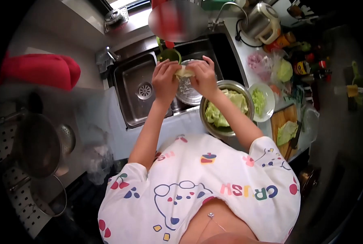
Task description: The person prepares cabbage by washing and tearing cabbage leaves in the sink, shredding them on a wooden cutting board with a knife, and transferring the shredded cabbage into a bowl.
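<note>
Both my hands are over the double sink [137,103]. My left hand [166,79] and my right hand [203,78] each pinch one end of a pale piece of cabbage leaf [185,72]. Below it, a round metal basin [188,97] sits in the right sink compartment, its inside shiny and wet-looking. Just behind my left hand is a green container [169,55]. Under my right forearm, a steel bowl [206,120] stands on the counter, holding torn cabbage leaves [224,110].
A white plate of chopped greens [259,101] stands right of the bowl. Further right, cabbage [287,132] and a knife lie on a wooden board [280,118]. An electric kettle [262,24], bagged food [258,62] and several bottles line the right side. Pans [39,144] hang at left.
</note>
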`<state>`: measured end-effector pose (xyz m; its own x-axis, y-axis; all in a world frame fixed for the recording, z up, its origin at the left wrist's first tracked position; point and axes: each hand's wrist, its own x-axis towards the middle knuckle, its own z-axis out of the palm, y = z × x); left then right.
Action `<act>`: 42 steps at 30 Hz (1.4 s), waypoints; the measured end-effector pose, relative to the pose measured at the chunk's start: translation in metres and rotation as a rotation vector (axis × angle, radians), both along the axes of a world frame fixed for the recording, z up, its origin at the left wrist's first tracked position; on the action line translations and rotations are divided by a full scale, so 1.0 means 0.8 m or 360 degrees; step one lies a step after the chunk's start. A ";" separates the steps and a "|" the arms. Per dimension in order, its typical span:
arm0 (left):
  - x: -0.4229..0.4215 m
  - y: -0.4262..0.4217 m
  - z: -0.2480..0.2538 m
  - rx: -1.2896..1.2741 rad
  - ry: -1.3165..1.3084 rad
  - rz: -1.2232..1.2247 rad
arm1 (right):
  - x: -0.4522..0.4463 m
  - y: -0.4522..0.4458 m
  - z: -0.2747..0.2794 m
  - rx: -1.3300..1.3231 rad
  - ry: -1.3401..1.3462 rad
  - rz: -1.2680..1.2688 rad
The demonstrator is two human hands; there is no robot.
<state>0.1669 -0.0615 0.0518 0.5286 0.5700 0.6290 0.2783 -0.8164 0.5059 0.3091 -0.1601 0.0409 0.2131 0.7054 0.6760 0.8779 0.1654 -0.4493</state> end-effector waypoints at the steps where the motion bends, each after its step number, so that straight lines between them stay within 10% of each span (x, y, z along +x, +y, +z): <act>1: 0.002 0.003 -0.020 -0.0143 0.0126 -0.0046 | 0.006 0.008 -0.028 -0.0055 -0.0058 -0.0058; 4: -0.003 0.000 -0.037 -0.0496 0.0395 -0.0066 | 0.003 0.007 -0.037 -0.0413 0.0096 -0.0163; 8: -0.016 -0.009 -0.036 -0.0254 0.0185 -0.0084 | -0.019 -0.014 0.017 0.0333 0.0177 -0.0131; 11: -0.015 -0.014 -0.048 -0.0414 0.0424 -0.0096 | -0.005 -0.009 -0.055 -0.0709 0.0412 -0.0390; 14: -0.005 -0.020 -0.045 -0.0711 0.0218 -0.0150 | -0.015 -0.027 -0.013 0.0267 0.0214 -0.0419; 16: 0.013 -0.033 -0.039 -0.0737 0.0168 -0.0368 | 0.005 -0.033 -0.053 -0.0319 0.0368 -0.0565; 26: 0.126 -0.153 0.014 -0.1359 -0.0006 -0.1009 | 0.040 -0.212 0.044 -0.0038 0.1524 -0.0699; 37: 0.309 -0.460 -0.042 -0.1925 0.0643 -0.1417 | 0.124 -0.607 -0.045 0.0188 0.1187 -0.1665; 42: 0.360 -0.577 -0.087 -0.1841 0.0877 -0.1351 | 0.116 -0.780 -0.065 -0.0651 0.0706 -0.2339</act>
<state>0.4553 -0.5235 -0.0182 0.9512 0.0129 -0.3083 0.3084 -0.0716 0.9486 0.4021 -0.7839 -0.0111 0.9640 -0.1730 0.2018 -0.0501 -0.8637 -0.5015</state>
